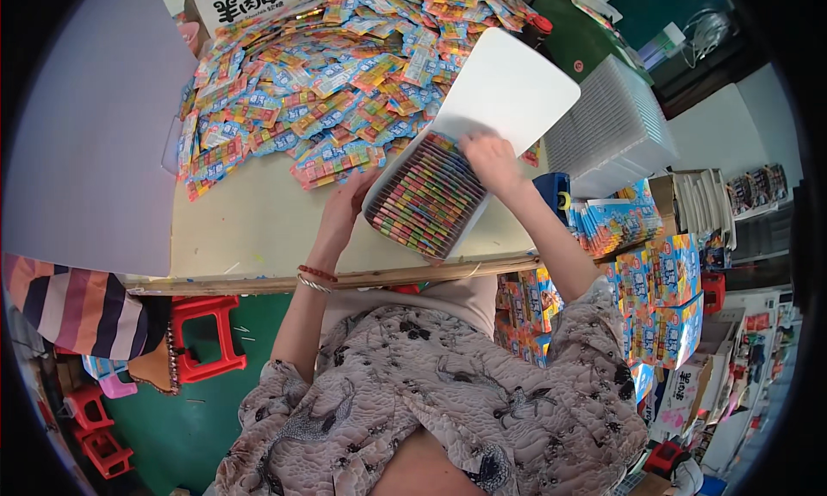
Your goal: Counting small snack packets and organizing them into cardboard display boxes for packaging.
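At the tabletop's point(258, 229) near edge, the white tray point(482, 108) looks nearly full of colourful packets point(426, 194); left hand point(345, 207) steadies its side, right hand point(489, 160) presses fingers flat onto rows; a large heap point(327, 82) remains unpacked beyond.

A pale yellow-green desk point(250, 229) with a worn wooden front edge carries the work. A broad heap of small blue, multicoloured sweet packets point(327, 74) covers its far half toward twelve o'clock. At three o'clock of the bare patch lies a white rectangular tray point(428, 196) of colourful sticks, its white lid point(512, 87) open.
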`<state>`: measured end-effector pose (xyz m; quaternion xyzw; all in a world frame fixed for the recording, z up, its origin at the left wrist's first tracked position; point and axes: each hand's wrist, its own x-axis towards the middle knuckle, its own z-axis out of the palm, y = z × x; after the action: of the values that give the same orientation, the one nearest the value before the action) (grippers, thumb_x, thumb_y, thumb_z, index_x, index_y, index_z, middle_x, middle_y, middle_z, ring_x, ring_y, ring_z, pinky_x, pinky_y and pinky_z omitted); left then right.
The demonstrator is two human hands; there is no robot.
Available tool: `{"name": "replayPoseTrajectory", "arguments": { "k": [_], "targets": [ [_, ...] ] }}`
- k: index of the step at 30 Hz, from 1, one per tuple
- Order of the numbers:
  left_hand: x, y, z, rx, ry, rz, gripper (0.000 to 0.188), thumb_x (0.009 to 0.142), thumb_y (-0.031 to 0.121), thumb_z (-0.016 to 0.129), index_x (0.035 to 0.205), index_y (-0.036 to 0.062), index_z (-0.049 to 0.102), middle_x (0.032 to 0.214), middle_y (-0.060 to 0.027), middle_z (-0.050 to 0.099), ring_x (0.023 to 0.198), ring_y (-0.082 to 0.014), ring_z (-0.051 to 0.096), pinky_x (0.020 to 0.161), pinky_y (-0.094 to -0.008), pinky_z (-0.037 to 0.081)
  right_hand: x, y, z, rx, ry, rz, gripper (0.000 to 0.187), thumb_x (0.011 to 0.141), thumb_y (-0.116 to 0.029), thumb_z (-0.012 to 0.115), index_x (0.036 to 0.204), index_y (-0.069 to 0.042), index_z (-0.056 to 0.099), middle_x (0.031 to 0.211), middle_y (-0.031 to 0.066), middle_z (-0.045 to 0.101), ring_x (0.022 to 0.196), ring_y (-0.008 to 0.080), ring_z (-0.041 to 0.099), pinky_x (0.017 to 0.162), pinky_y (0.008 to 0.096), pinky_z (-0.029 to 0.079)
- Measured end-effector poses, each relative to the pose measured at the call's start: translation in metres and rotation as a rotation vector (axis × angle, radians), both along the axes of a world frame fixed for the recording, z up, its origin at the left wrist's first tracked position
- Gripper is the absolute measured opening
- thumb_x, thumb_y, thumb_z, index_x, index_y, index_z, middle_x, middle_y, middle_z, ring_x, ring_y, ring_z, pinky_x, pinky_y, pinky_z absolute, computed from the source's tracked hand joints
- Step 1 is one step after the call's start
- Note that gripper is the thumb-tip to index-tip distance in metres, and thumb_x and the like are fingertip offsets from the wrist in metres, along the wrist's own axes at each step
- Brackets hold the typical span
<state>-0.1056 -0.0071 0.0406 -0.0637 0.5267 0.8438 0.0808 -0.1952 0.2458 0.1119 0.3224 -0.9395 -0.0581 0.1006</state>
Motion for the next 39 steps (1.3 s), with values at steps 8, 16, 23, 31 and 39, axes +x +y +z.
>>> {"name": "replayPoseTrajectory", "arguments": {
  "k": [8, 16, 23, 31, 39],
  "targets": [
    [-0.014, 0.0, -0.013, -0.192, 0.029, -0.148, 0.043, 0.09, 0.026, 0.065, 0.118, -0.0055, 0.061, 0.099, -0.0044, 0.068, 0.086, -0.0078, 0.06, 0.079, -0.0233, 0.047, -0.06, -0.021, -0.006, 0.001, 0.246, 0.655, 0.011, 0.075, -0.011, 0.054, 0.083, -0.006, 0.059, 0.088, 0.0047, 0.058, 0.088, 0.0188, 0.059, 0.077, 0.0291, 0.051],
    [0.005, 0.025, -0.016, -0.781, 0.22, 0.048, 0.041, 0.089, 0.017, 0.064, 0.124, -0.0025, 0.056, 0.091, -0.0148, 0.068, 0.076, -0.0064, 0.054, 0.07, -0.0274, 0.047, -0.056, 0.0, -0.02, 0.097, 0.22, 0.686, 0.015, 0.075, -0.012, 0.058, 0.087, -0.004, 0.061, 0.086, 0.0054, 0.056, 0.087, 0.0199, 0.058, 0.078, 0.0302, 0.05],
    [0.007, 0.024, -0.018, -0.77, 0.241, 0.089, 0.035, 0.09, 0.014, 0.061, 0.124, 0.0055, 0.058, 0.076, -0.0248, 0.062, 0.062, -0.0108, 0.048, 0.063, -0.0313, 0.046, -0.068, -0.053, 0.009, -0.118, -0.453, 0.714, 0.018, 0.071, -0.022, 0.071, 0.081, -0.006, 0.07, 0.09, 0.0067, 0.058, 0.094, 0.0248, 0.054, 0.079, 0.034, 0.046],
    [0.018, 0.023, -0.019, -0.72, 0.237, 0.032, 0.038, 0.097, 0.012, 0.05, 0.135, 0.0048, 0.049, 0.108, -0.006, 0.066, 0.092, -0.0055, 0.051, 0.083, -0.0233, 0.044, -0.115, -0.073, 0.006, 0.343, -0.361, 0.49, 0.009, 0.066, -0.012, 0.07, 0.066, -0.004, 0.067, 0.068, 0.0095, 0.065, 0.084, 0.0249, 0.063, 0.07, 0.0375, 0.048],
    [0.01, 0.015, -0.008, -0.848, 0.196, -0.061, 0.038, 0.095, 0.006, 0.049, 0.133, 0.0088, 0.052, 0.111, -0.0174, 0.066, 0.095, -0.0098, 0.056, 0.086, -0.0267, 0.045, -0.003, -0.003, 0.046, -0.107, -0.225, 0.569, 0.011, 0.071, -0.019, 0.066, 0.072, -0.008, 0.066, 0.084, 0.0048, 0.064, 0.103, 0.0232, 0.054, 0.098, 0.0404, 0.038]
  ]
}}
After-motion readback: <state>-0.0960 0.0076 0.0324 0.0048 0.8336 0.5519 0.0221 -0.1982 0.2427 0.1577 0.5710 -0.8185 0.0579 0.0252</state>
